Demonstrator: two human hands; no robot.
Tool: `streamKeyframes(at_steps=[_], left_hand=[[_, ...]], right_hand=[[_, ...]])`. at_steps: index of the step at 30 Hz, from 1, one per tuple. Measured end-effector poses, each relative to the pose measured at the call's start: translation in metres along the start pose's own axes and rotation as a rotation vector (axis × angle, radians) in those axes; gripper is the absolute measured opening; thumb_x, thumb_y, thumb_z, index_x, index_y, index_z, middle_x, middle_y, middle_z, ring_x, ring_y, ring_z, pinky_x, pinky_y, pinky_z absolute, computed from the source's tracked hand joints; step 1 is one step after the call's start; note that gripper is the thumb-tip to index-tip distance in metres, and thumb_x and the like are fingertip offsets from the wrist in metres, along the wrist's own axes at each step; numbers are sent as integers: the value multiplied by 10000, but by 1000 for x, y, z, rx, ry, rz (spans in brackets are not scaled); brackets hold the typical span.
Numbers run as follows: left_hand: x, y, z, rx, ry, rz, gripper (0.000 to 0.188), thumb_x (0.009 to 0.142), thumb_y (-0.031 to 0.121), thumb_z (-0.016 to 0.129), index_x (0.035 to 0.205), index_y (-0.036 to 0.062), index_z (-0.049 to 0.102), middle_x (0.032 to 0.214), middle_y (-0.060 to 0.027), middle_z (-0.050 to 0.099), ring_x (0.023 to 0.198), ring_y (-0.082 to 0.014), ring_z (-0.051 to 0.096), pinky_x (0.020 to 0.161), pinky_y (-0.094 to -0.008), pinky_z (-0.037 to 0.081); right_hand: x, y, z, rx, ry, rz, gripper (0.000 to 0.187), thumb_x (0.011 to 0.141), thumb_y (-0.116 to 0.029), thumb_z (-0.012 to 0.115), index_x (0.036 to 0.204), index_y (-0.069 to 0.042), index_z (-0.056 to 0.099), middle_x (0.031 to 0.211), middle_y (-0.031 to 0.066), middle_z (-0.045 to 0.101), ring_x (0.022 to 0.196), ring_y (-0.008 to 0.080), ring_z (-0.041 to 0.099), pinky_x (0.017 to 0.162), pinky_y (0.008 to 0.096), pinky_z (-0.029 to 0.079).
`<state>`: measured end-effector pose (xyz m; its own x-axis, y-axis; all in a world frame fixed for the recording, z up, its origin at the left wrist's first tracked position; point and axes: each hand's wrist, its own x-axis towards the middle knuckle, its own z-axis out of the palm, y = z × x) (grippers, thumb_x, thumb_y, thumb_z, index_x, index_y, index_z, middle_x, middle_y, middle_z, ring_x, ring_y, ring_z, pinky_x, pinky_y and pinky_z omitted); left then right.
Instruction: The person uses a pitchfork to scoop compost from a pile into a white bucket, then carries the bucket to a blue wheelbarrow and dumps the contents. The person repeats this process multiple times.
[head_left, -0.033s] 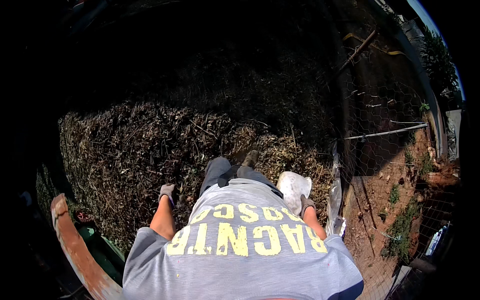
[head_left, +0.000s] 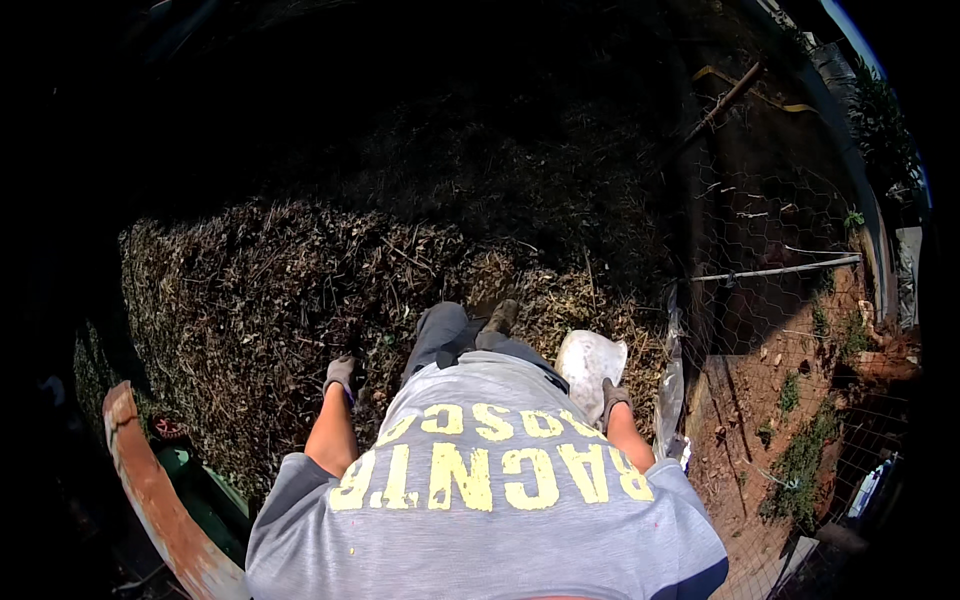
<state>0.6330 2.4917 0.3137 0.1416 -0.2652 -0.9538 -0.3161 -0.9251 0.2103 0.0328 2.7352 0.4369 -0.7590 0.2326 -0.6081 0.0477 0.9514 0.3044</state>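
Note:
My right hand, in a grey-brown work glove, grips a dirty white plastic container by its near right edge. The container hangs beside my right thigh, over the dry leaves; its full shape does not show. On the other side, my gloved left hand hangs low above the leaf litter, away from my leg. Its fingers point down and away from view, so their pose is hidden. My legs stand in the litter, with one brown boot showing.
Wire mesh with a pale rod runs along the right, beyond a strip of clear plastic sheeting. A rusty curved board and a green container stand at the left. Deep shadow covers the far litter.
My left hand has risen slightly and turned, its fingers now hidden behind its back. The white container and my right hand have shifted slightly up and right.

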Motion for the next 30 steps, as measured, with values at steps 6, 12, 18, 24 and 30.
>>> streamKeyframes(at_steps=[6, 12, 18, 24, 30], left_hand=[[-18, 193, 103, 311, 119, 619, 379, 861, 344, 627, 1112, 66, 680, 1036, -142, 701, 992, -255, 658, 873, -325, 486], [83, 359, 121, 238, 116, 443, 430, 839, 371, 628, 1145, 71, 671, 1086, -143, 689, 1044, -269, 641, 903, -349, 479], [270, 510, 162, 380, 153, 422, 431, 843, 368, 633, 1148, 65, 666, 1094, -130, 690, 1040, -236, 643, 903, -330, 476], [289, 661, 224, 140, 58, 625, 332, 877, 290, 638, 1119, 66, 676, 1025, -98, 709, 969, -171, 655, 847, -297, 488], [506, 757, 295, -377, 131, 473, 250, 924, 195, 584, 1061, 7, 678, 930, -67, 713, 751, -146, 671, 713, -277, 511]], right_hand=[[63, -227, -111, 168, 114, -529, 643, 845, -498, 631, 1309, -66, 524, 1313, 217, 531, 1214, 394, 499, 1008, 453, 412], [78, -398, -229, 223, 188, -702, 648, 815, -508, 668, 1175, 27, 605, 1141, 236, 636, 1095, 394, 585, 917, 435, 460], [225, -527, -194, 34, 182, -298, 814, 783, -665, 588, 1259, -4, 570, 1279, 245, 559, 1138, 426, 552, 964, 440, 427], [363, -522, -185, -389, -136, -443, 608, 844, -549, 560, 1191, -54, 622, 1233, 185, 606, 1113, 350, 587, 911, 443, 443], [402, -867, -239, -928, -86, -911, 427, 795, -348, 627, 1153, -115, 637, 1208, 155, 621, 1146, 326, 576, 901, 402, 463]])
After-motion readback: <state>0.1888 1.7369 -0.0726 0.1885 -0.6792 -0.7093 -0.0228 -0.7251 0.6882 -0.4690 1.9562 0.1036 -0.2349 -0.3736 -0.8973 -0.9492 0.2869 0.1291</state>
